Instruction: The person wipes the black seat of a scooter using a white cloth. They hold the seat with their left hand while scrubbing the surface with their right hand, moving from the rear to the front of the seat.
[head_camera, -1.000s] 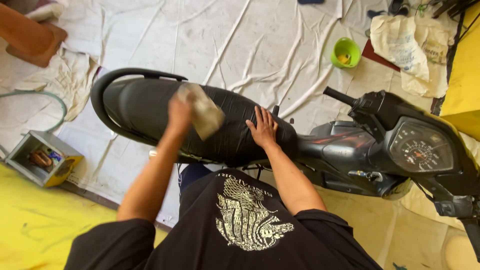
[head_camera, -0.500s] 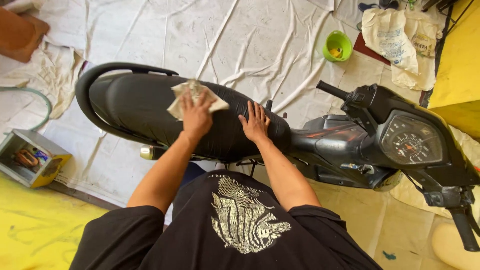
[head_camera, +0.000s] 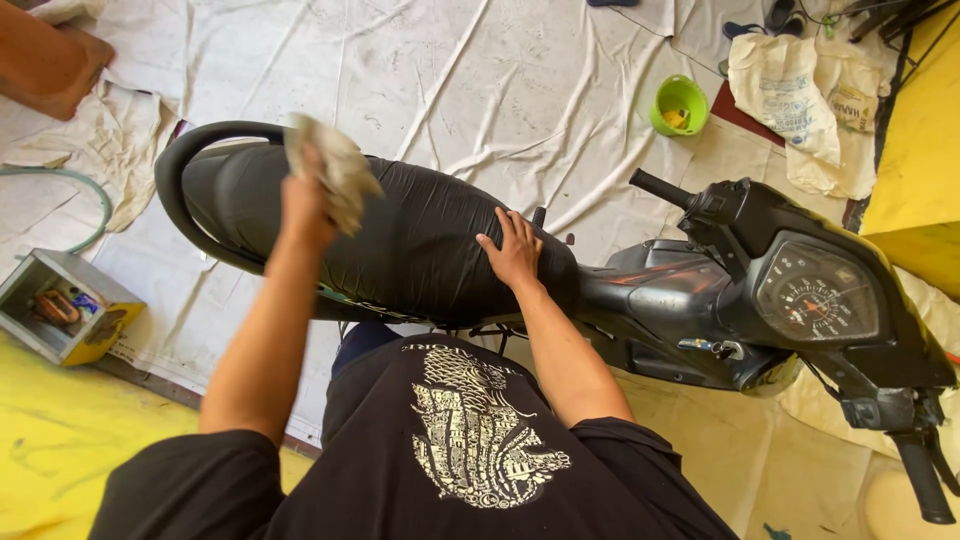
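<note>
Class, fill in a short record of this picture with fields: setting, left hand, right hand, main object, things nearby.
setting: floor under a white sheet
left hand: left hand raised over the seat, holding a crumpled cloth
right hand: right hand flat on the black seat
main object: black motorbike with speedometer
things nearby: green bowl, small open box, printed sack

Left hand (head_camera: 305, 205) is raised with the arm stretched forward, fingers bunched closed. Right hand (head_camera: 513, 250) lies flat, fingers spread, elbow bent.
</note>
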